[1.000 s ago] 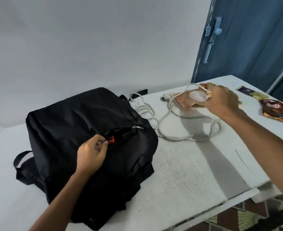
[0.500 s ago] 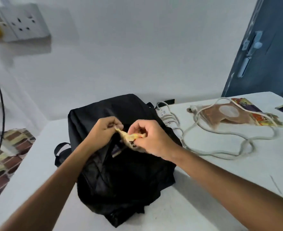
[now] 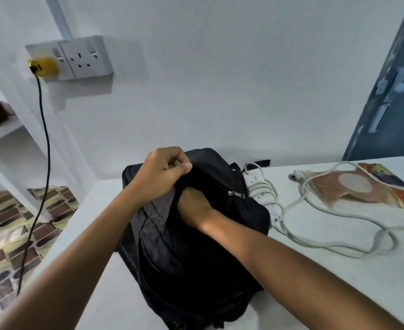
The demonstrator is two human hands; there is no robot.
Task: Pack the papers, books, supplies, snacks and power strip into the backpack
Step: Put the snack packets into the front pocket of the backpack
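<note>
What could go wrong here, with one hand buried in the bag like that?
The left hand grips the edge of the backpack pocket; if it slips, the opening may close on the right hand reaching inside. The power strip lies right against the bag, its cord looping loosely across the table, so shifting the bag could perhaps drag or snag it.
</note>
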